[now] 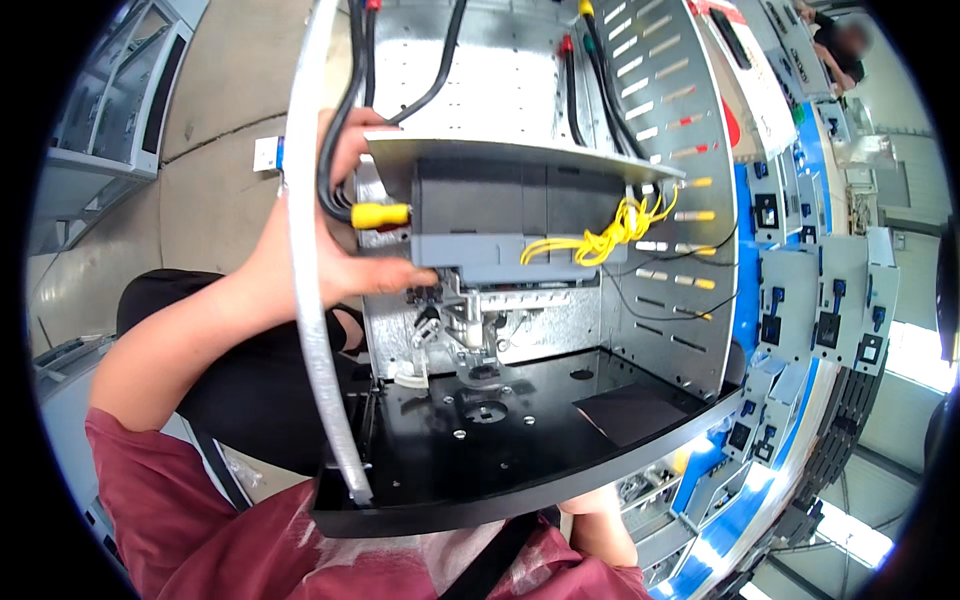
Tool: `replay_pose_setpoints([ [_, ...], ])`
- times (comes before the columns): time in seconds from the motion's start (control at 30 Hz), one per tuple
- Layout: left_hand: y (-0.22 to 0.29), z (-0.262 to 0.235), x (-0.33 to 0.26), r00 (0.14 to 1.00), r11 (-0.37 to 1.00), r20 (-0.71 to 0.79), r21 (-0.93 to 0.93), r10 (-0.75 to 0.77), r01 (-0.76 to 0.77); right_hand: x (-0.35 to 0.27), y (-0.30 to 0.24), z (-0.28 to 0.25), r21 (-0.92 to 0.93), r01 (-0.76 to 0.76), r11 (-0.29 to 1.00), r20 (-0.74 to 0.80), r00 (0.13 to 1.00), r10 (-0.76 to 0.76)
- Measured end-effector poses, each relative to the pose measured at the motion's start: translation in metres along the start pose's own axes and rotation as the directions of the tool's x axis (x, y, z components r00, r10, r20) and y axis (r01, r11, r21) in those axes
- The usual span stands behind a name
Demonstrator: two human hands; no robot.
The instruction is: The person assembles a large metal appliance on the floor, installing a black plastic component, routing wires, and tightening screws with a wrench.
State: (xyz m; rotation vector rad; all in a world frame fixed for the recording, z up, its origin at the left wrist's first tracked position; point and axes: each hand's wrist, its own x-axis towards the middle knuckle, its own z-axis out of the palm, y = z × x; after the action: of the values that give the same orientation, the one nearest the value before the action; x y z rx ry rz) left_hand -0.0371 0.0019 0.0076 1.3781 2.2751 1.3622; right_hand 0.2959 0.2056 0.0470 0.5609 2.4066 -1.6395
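Note:
My left hand reaches in past the bare metal edge strip of a sheet-metal cabinet. It grips the left end of a dark grey circuit breaker, thumb along its near lower edge and fingers behind the metal plate at its back. A coil of yellow wire lies over the breaker's right part. Beside my thumb, a thick black cable with a yellow sleeve meets the breaker. My right forearm shows below the black door panel; that panel hides the hand.
A metal lever mechanism stands between breaker and panel. Black cables hang at the cabinet's back, and its slotted right wall holds yellow-tipped wires. Benches with grey box units line the right; another person works far right.

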Motion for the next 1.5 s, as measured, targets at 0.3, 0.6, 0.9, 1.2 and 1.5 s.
replay_pose_setpoints([
  [0.3,0.012,-0.003,-0.009,0.963,0.553,0.067,-0.807,-0.259,0.205,-0.003,-0.087,-0.123,0.27,0.553,0.788,-0.175,0.833,-0.525],
  [0.6,-0.006,-0.021,0.052,0.799,0.353,0.171,-0.83,-0.577,0.432,0.146,-0.195,-0.09,-0.828,0.439,0.347,0.178,0.795,-0.58],
  [0.9,0.007,-0.022,0.053,0.81,0.256,0.389,-0.81,-0.438,0.528,0.187,-0.184,-0.08,-0.708,0.702,0.075,0.616,0.665,-0.423],
  [1.2,0.001,-0.022,0.057,0.828,0.26,0.424,-0.808,-0.366,0.528,0.184,-0.187,-0.075,-0.647,0.756,-0.099,0.724,0.569,-0.389],
  [1.5,-0.006,-0.019,0.099,0.824,0.4,0.421,-0.728,-0.379,0.557,0.185,-0.193,-0.068,-0.66,0.75,-0.041,0.71,0.605,-0.361],
])
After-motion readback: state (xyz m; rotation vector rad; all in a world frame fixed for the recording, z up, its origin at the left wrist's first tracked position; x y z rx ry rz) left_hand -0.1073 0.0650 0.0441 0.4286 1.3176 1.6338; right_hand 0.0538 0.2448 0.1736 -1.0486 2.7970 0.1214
